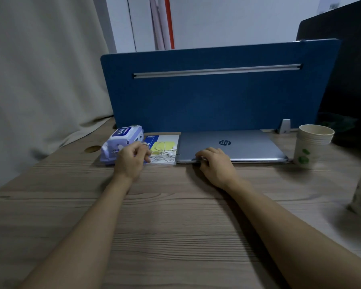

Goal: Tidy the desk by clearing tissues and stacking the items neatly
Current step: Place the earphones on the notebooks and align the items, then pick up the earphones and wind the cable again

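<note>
**Hands at the desk's far edge**

A tissue pack [121, 142] is lying at the desk's [175, 226] far edge. The left hand [131, 161], fingers curled, is touching white earphones [165, 152] on a booklet [165, 140]. The right hand [214, 163] is gripping the closed laptop's [244, 147] near edge.

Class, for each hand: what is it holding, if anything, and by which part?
Right hand grips the closed laptop at its front edge. Left hand rests at the booklet's near-left corner; any grip cannot be told.

Wood-grain matt desk [175, 226]; smooth metallic laptop [238, 147]; paper cups [313, 144].
</note>
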The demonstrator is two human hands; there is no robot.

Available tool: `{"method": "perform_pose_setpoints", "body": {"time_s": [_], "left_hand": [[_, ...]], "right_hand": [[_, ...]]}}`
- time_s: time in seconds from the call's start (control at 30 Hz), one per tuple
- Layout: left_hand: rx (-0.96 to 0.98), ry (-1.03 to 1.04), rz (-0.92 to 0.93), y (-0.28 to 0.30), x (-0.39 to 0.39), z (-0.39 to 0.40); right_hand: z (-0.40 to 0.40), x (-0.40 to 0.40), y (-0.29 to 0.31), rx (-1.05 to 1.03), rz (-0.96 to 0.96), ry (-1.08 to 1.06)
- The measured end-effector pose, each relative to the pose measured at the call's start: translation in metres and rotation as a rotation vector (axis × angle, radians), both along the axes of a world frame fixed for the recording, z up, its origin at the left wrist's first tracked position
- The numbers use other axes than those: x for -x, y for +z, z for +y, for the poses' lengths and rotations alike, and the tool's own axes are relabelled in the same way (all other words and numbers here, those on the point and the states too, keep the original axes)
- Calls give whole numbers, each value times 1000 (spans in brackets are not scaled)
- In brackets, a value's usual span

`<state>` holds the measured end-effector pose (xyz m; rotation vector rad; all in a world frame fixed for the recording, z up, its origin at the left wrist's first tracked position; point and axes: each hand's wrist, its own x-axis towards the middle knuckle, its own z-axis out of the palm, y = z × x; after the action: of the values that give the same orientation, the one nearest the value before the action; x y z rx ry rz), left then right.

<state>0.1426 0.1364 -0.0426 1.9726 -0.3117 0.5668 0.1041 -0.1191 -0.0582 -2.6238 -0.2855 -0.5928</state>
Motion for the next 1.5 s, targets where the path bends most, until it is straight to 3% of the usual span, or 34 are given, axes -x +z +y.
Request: {"method": "perform_pose_setpoints", "body": {"time_s": [0.27,0.5,0.77,0.97,1.07,1.17,1.23,1.37,1.5], "left_hand": [[28,-481,149,16,49,-39],[-26,-791,273,28,85,-51],[226,-533,308,23,63,-12],[22,-184,149,16,48,10],[-189,-159,138,14,52,5],[-489,-51,44,16,57,-9],[-501,-102,-86,22,65,-24],[-545,-419,-7,18,77,-61],[-641,-372,-76,14,69,-64]], "right_hand": [[27,28,1,-380,-30,192],[27,53,5,-317,-49,405],[-5,65,12,-525,17,251],[-42,62,15,-611,-15,174],[-45,62,13,-669,49,166],[-38,62,14,-524,84,196],[-29,65,17,-523,126,255],[-16,70,19,-558,237,385],[-23,70,17,-520,282,343]]}}
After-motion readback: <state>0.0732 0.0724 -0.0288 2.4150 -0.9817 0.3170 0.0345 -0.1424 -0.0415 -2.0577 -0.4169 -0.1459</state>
